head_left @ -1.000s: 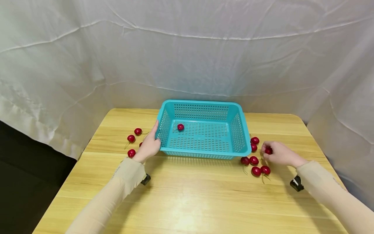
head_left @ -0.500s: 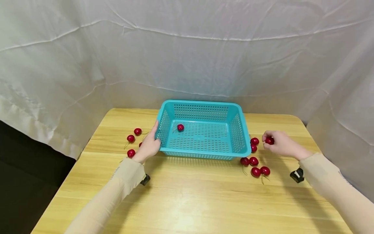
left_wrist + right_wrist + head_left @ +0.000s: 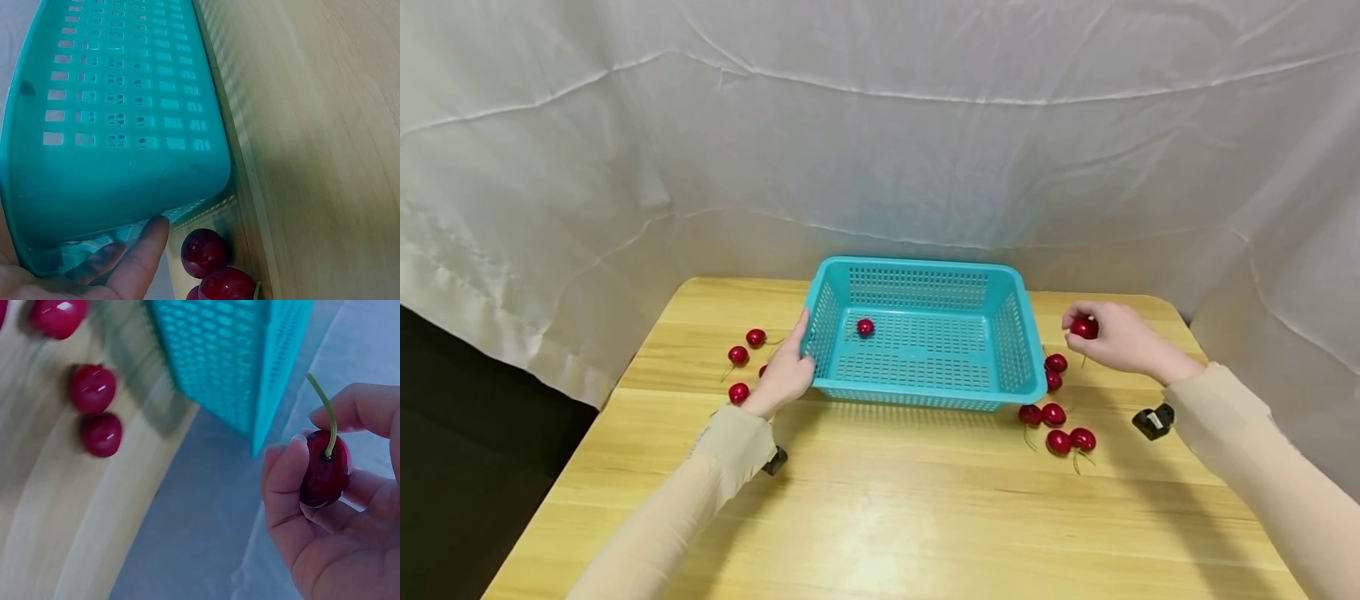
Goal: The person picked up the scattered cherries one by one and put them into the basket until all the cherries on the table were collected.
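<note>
My right hand [image 3: 1116, 335] holds a dark red cherry [image 3: 327, 469] between thumb and fingers, raised over the table to the right of the basket. The cherry's green stem [image 3: 328, 412] sticks out from it. My left hand [image 3: 784, 375] grips the left end of a turquoise plastic basket [image 3: 917, 396], with fingers [image 3: 140, 259] under its rim against the outer wall. Inside the basket, towards the left, lies a single cherry [image 3: 865, 327]. Several more cherries [image 3: 1053, 415] with stems lie on the table by the basket's right end.
Left of the basket, several cherries [image 3: 738, 356] lie near my left hand, one partly hidden by it. The wooden table [image 3: 880, 500] ends at a pale fabric curtain [image 3: 880, 150] behind. Dark cloth [image 3: 475, 450] shows past the left edge.
My right hand has lifted the cherry off the table and moved it up and away from the other cherries. The left hand and the basket have stayed in place.
</note>
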`<state>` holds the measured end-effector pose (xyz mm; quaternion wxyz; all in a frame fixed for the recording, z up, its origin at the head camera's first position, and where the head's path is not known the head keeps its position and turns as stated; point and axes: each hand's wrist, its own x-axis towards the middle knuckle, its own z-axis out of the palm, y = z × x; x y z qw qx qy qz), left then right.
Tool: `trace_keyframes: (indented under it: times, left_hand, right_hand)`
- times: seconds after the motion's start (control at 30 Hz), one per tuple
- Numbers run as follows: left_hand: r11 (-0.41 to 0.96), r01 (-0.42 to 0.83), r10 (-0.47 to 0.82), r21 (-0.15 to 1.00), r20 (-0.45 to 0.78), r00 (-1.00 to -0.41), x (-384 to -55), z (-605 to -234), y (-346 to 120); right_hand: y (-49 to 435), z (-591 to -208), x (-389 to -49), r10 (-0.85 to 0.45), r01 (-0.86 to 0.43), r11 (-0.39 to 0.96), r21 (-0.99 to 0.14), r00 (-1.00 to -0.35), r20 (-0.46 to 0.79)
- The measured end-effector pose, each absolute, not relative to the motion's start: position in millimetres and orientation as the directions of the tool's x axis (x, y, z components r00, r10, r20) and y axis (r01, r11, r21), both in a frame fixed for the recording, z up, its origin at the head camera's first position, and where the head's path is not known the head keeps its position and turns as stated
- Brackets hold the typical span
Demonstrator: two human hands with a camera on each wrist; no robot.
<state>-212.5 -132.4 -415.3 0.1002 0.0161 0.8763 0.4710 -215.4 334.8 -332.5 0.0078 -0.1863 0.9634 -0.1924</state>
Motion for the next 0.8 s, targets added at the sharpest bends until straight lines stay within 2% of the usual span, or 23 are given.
trace_keyframes:
  times: [0.43, 0.8]
  left_hand:
    - [0.561, -0.073, 0.118, 0.825, -0.167, -0.979, -212.1, -415.0, -132.3]
    - [0.566, -0.071, 0.116, 0.821, -0.165, -0.980, -213.1, -416.0, -133.0]
  right_hand:
    - [284.5, -308.2, -228.6, -0.381, -0.360, 0.817, -0.450, -0.924, 0.047]
    - [238.8, -298.0, -246.7, -0.444, -0.436, 0.771, -0.464, -0.890, 0.099]
